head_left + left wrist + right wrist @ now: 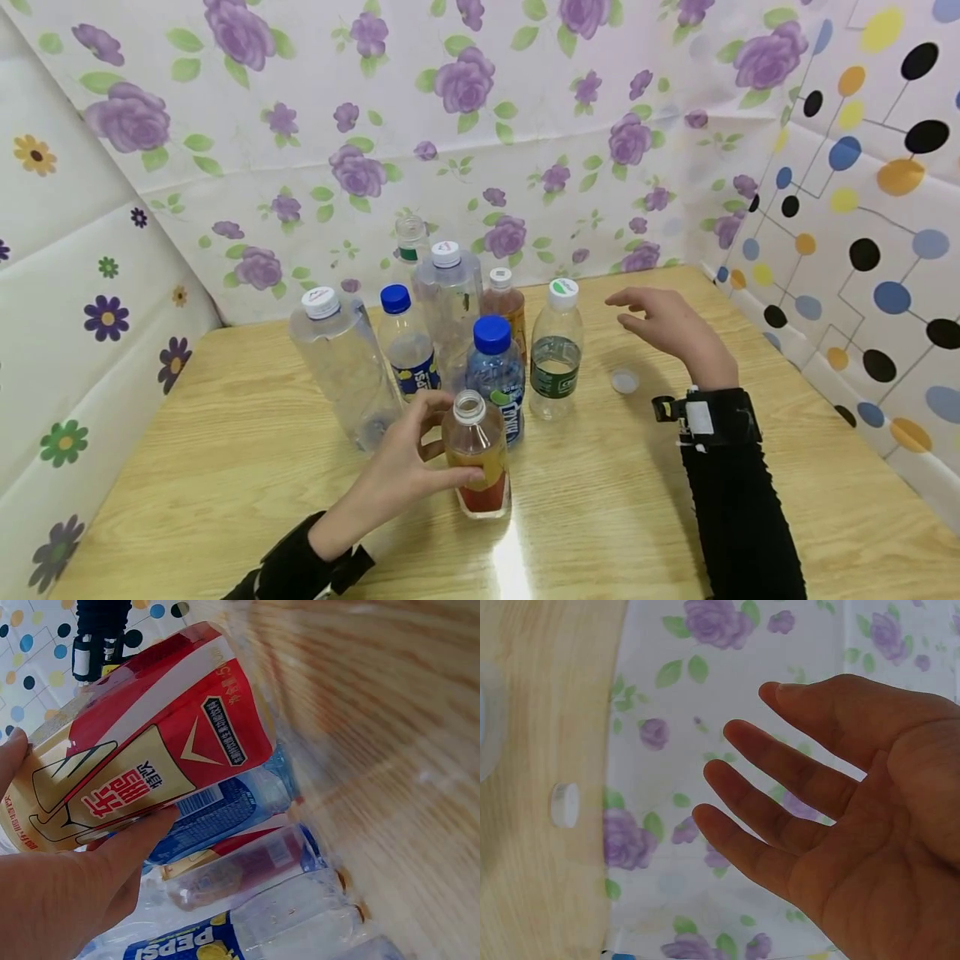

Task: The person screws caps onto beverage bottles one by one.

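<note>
My left hand point(408, 467) grips a drink bottle point(491, 458) around its sides, thumb in front and fingers behind. Its neck has no cap, and the label is red and gold, plain to read in the left wrist view point(127, 765). Straight behind it stands a blue-capped bottle point(495, 375) with a blue label. My right hand point(667, 325) hovers to the right over the table, fingers spread and loosely bent, holding nothing. A small white cap point(625, 382) lies on the table below it, also visible in the right wrist view point(565, 805).
Behind the held bottle, several bottles stand close together: a large clear one point(341, 367), a Pepsi bottle point(408, 342), another large clear one point(450, 292), and a green-labelled one point(555, 362). Flowered cloth point(360, 175) hangs along the table's point(225, 433) far edge.
</note>
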Motion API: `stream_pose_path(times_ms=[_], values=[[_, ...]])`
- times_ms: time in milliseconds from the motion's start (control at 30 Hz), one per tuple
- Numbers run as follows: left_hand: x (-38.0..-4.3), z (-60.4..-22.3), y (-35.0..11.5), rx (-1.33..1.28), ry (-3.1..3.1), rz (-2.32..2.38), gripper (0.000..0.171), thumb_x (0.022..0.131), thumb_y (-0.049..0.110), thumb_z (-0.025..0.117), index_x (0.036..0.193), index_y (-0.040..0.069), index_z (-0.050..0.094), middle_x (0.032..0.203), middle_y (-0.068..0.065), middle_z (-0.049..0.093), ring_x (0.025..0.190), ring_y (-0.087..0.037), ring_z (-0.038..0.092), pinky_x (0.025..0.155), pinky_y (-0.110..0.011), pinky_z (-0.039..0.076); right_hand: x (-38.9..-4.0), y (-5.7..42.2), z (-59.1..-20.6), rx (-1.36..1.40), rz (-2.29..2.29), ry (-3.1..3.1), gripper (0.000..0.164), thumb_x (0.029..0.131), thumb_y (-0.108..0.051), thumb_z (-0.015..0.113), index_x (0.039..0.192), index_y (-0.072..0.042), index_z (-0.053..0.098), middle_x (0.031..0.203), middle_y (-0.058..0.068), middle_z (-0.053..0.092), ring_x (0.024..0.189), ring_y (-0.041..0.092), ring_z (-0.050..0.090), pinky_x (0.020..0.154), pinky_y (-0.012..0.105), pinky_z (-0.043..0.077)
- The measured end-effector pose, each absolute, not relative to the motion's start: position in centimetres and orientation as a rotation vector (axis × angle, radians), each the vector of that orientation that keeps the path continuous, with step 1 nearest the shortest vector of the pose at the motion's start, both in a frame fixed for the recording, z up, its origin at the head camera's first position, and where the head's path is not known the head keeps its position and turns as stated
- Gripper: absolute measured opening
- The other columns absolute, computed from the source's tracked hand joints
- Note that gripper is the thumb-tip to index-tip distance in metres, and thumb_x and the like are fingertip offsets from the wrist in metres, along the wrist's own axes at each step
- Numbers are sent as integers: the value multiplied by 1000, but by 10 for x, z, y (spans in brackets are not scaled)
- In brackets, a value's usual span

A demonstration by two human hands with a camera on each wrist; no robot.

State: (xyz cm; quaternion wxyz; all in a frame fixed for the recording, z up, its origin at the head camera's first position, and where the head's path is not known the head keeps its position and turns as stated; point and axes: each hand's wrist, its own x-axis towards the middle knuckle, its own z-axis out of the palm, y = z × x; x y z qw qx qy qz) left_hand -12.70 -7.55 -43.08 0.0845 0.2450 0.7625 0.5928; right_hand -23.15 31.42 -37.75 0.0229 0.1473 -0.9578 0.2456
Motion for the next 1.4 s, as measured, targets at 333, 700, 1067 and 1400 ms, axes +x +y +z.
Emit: stream_pose_path(times_ms=[333,700,1067,1400], values=[[-132,-437,-74,711,2263,1808,78,74,7,91,137,15,46,136,-8,54,125,-30,57,99,-32,56,-243,324,-395,374,776,-3017,38,105,-11,54,142,-2,57,143,25,54,129,48,51,103,61,46],[-137,-444,-75,791,2233,1842,76,77,9,90,138,16,46,136,-8,56,125,-28,57,101,-33,55,-256,328,-412,345,755,-3008,38,104,-8,54,140,1,57,143,29,52,127,52,50,101,63,47],[-139,-446,-76,816,2210,1849,78,77,9,90,140,17,44,138,-8,54,127,-28,55,103,-32,54,-285,339,-446,308,664,-3062,43,99,-5,56,137,13,52,139,37,51,132,55,43,114,64,34],[-140,-446,-76,826,2178,1855,78,78,9,89,141,16,43,139,-9,53,128,-30,54,104,-32,54,-290,340,-456,209,732,-3140,54,100,-3,53,150,12,38,151,37,37,140,54,33,118,63,28]])
